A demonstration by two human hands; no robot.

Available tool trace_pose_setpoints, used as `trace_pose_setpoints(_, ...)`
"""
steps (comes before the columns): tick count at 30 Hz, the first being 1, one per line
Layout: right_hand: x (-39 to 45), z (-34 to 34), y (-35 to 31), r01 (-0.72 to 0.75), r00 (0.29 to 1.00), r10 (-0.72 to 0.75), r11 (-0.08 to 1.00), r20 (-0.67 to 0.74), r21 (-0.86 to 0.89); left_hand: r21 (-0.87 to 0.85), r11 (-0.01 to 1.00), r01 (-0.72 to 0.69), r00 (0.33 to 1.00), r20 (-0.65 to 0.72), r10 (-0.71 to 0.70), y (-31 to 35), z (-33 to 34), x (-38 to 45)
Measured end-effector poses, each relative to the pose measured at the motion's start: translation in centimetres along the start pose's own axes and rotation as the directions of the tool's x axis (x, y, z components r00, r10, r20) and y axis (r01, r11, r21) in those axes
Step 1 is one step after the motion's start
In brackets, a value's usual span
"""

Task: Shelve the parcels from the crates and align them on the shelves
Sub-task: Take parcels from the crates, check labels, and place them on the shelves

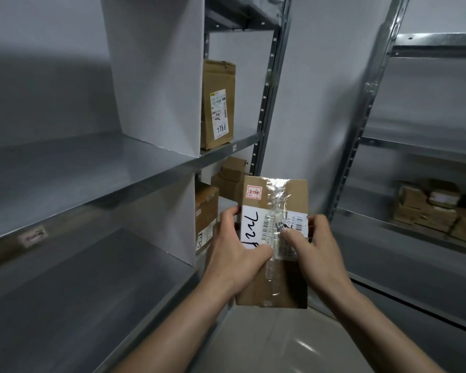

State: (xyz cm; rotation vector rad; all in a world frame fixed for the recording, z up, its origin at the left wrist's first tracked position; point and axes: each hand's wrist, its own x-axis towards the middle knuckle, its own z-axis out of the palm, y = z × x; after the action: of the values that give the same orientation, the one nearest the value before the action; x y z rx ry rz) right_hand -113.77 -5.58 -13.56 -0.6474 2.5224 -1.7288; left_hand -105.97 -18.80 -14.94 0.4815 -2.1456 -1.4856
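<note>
place: parcel storeroom | evidence: grey metal shelving (135, 170), labelled cardboard parcels (218, 103) standing on shelves

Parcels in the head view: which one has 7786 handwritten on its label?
The tall brown parcel standing upright on the upper shelf, beside the white divider. The parcels below and the held one show other markings.

At nine o'clock the middle shelf (73, 168) lies bare and open up to the white divider panel (156, 76), which walls it off at eleven. Past the panel, at twelve, an upright brown parcel (218, 105) stands on the shelf with open space to its right up to the perforated steel post (269, 84). Below it more cartons (206, 211) crowd the bay. At three o'clock stacked boxes (431, 208) fill the right-hand shelf.
</note>
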Motion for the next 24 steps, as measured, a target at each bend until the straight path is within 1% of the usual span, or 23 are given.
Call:
trace_pose_setpoints(3,4.7,0.4,1.1,-0.014,1.000,0.014,1.000,0.018,0.010,0.011,1.000,0.029,1.000,0.007,-0.029,-0.5,1.3,4.4)
trace_pose_setpoints(7,10.9,1.1,2.7,-0.003,0.998,0.002,1.000,0.065,0.018,0.015,0.999,0.045,0.998,-0.036,-0.044,-1.7,2.8,9.9)
trace_pose_setpoints(9,14.0,1.6,3.8,0.010,0.996,-0.012,1.000,0.092,0.017,0.012,0.998,0.061,0.996,-0.071,-0.060,-2.6,3.9,12.4)
trace_pose_setpoints(14,21.7,2.2,7.5,0.020,0.973,-0.022,1.000,0.230,0.014,0.006,0.990,0.139,0.974,-0.183,-0.136,-4.6,7.5,18.0)
trace_pose_setpoints(17,26.2,1.9,9.9,0.038,0.946,-0.044,0.999,0.321,0.025,0.026,0.984,0.178,0.948,-0.272,-0.164,-5.4,10.4,20.6)
trace_pose_setpoints(20,30.1,1.6,11.8,0.050,0.906,-0.043,0.999,0.422,-0.005,0.031,0.976,0.217,0.916,-0.351,-0.193,-6.0,13.0,22.8)
trace_pose_setpoints(24,34.5,1.9,13.8,0.067,0.854,-0.064,0.998,0.516,0.014,0.018,0.962,0.273,0.867,-0.438,-0.238,-7.0,15.4,25.3)
